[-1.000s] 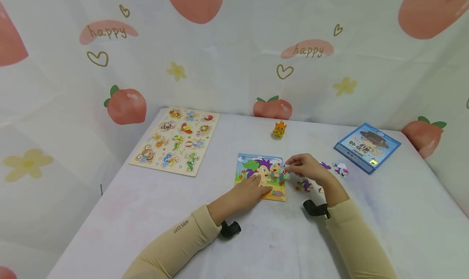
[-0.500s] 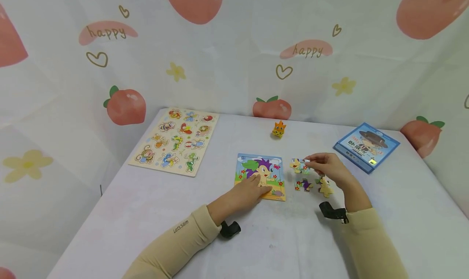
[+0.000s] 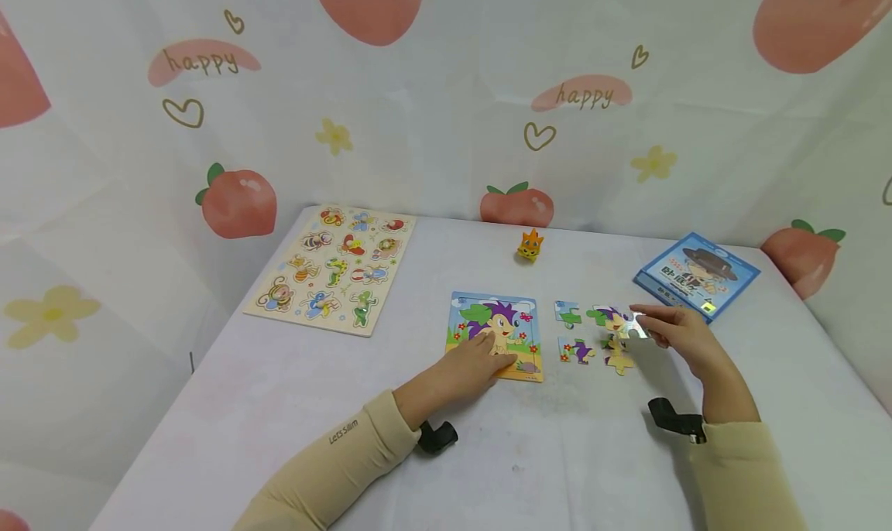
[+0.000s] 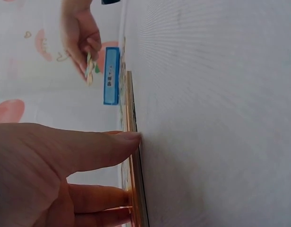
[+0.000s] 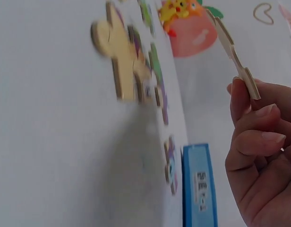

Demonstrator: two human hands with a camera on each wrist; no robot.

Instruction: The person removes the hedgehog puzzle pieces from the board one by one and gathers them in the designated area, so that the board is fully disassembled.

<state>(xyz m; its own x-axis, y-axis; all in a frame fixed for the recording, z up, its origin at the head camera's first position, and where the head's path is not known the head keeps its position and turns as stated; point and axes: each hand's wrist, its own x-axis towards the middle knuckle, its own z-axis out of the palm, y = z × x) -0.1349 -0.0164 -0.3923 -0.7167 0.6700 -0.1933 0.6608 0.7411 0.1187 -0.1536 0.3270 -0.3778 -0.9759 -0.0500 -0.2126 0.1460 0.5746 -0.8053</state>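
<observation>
My left hand (image 3: 468, 368) rests on the hedgehog puzzle board (image 3: 530, 367), its fingers straight across the lower part of the picture. In the left wrist view, the thumb (image 4: 100, 147) touches the board's near edge. To the right, my right hand (image 3: 686, 344) pinches a jigsaw piece (image 3: 635, 328) between thumb and fingertips, raised above the table. The right wrist view shows that piece (image 5: 233, 47) edge-on; its printed face is hidden there. Several loose jigsaw pieces (image 3: 576, 351) lie between the board and my right hand.
A wooden insect puzzle board (image 3: 331, 272) lies at the left. An orange and yellow toy figure (image 3: 530, 246) stands at the back, and a blue box (image 3: 697, 274) sits at the back right. A peach-print cloth (image 3: 432, 113) hangs behind the table.
My right hand has moved right, away from the hedgehog board and past the loose pieces, carrying the jigsaw piece. My left hand has stayed on the board.
</observation>
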